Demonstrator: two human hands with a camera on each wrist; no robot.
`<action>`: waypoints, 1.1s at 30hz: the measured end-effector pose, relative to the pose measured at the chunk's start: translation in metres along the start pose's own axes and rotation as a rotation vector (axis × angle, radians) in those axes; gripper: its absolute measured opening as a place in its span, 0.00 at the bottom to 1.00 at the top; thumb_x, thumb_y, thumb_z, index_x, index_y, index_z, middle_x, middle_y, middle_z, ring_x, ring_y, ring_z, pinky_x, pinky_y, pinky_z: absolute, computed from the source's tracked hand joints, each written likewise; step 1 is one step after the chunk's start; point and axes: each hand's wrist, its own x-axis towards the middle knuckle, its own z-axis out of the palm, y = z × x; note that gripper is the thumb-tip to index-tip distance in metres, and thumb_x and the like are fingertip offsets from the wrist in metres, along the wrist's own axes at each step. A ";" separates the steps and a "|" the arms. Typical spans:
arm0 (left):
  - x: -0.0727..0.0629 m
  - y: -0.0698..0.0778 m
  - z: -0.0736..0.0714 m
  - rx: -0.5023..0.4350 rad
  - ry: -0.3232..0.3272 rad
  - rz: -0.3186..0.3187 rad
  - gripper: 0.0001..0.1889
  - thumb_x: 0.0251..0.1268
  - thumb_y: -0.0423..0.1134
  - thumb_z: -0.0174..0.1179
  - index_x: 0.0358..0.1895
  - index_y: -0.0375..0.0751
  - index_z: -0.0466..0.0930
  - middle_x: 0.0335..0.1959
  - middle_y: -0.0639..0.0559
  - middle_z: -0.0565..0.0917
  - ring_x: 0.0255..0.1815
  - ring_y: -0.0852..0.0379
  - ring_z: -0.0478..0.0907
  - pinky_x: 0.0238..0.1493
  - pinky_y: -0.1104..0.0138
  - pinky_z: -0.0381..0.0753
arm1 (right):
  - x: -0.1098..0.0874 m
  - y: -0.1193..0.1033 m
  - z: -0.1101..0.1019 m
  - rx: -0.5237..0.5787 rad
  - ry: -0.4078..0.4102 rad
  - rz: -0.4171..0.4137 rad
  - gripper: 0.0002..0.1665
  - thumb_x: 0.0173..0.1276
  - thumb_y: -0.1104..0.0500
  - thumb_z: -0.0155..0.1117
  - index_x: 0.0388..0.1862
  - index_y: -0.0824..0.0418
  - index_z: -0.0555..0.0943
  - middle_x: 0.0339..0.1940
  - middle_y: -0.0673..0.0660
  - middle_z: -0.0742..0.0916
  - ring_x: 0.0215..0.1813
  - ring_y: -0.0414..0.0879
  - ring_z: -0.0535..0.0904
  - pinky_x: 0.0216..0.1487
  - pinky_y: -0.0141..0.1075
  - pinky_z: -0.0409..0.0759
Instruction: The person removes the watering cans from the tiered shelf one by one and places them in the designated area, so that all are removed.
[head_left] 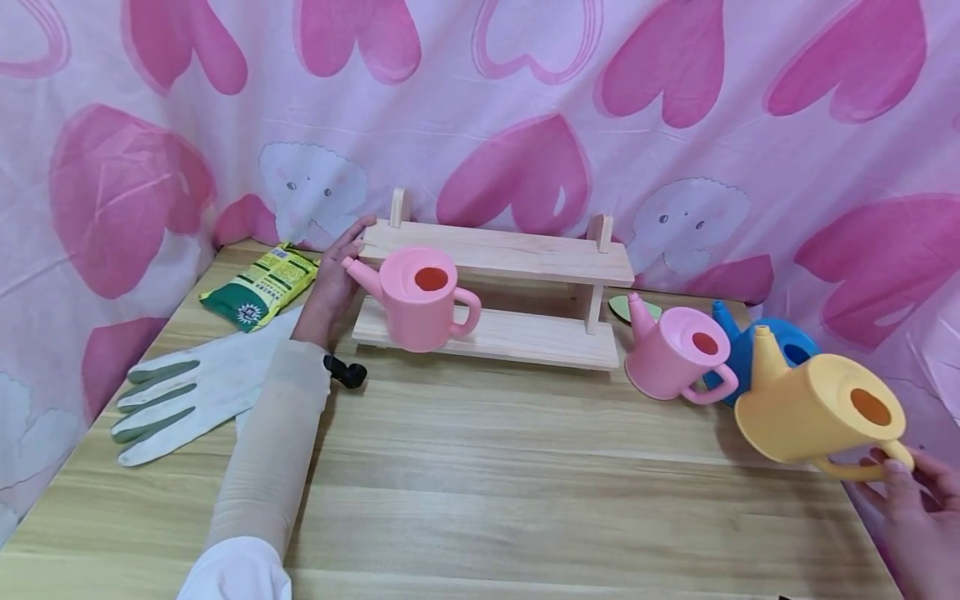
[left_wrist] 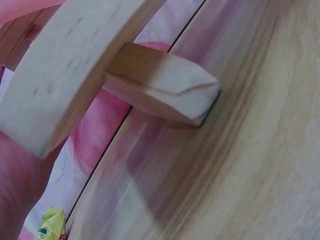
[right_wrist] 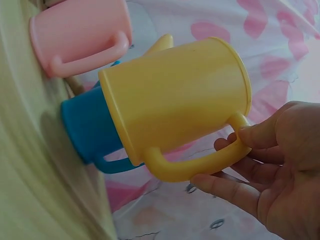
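Observation:
My right hand (head_left: 918, 508) pinches the handle of a yellow watering can (head_left: 798, 408) at the right side of the table. The can is tilted and raised off the tabletop in the right wrist view. Just behind it stands a blue watering can (right_wrist: 92, 125), partly hidden by the yellow one. A pink watering can (head_left: 663, 362) is to their left. At the left end of a two-tier wooden shelf (head_left: 517, 250), my left hand (head_left: 339, 279) grips the upper board. Another pink watering can (head_left: 412, 312) sits on the lower board, spout to the left.
A white work glove (head_left: 217, 375) with grey-green edging lies at the left, partly under my left forearm. Beyond it is a yellow-green packet (head_left: 262, 287). A green leaf-shaped piece (head_left: 622, 308) lies by the shelf's right end. A heart-print curtain (head_left: 510, 100) hangs behind the table.

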 end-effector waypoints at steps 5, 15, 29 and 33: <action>0.000 0.000 0.000 -0.017 -0.002 -0.002 0.24 0.80 0.39 0.50 0.75 0.50 0.72 0.78 0.50 0.66 0.77 0.51 0.62 0.71 0.64 0.69 | -0.001 0.005 0.000 -0.198 0.060 0.133 0.15 0.78 0.67 0.53 0.47 0.49 0.82 0.41 0.42 0.84 0.37 0.27 0.82 0.36 0.16 0.76; -0.001 0.001 -0.002 -0.023 -0.009 -0.014 0.24 0.80 0.40 0.51 0.75 0.53 0.73 0.78 0.50 0.66 0.76 0.51 0.63 0.69 0.65 0.71 | 0.002 0.014 0.002 -0.518 0.081 0.256 0.20 0.79 0.55 0.53 0.67 0.48 0.76 0.47 0.36 0.79 0.42 0.21 0.77 0.37 0.14 0.75; -0.001 0.002 -0.001 -0.008 -0.007 -0.016 0.24 0.80 0.43 0.52 0.75 0.54 0.73 0.78 0.53 0.65 0.76 0.52 0.63 0.69 0.65 0.71 | 0.003 0.022 -0.005 -0.578 0.012 0.291 0.15 0.79 0.58 0.58 0.61 0.50 0.79 0.37 0.32 0.80 0.38 0.22 0.77 0.32 0.18 0.79; 0.000 0.001 -0.002 -0.024 -0.018 -0.011 0.24 0.80 0.42 0.52 0.75 0.53 0.73 0.78 0.51 0.66 0.76 0.51 0.63 0.68 0.66 0.72 | 0.004 0.026 -0.004 -0.756 -0.019 0.282 0.23 0.81 0.56 0.54 0.72 0.58 0.74 0.45 0.39 0.81 0.41 0.23 0.74 0.33 0.17 0.79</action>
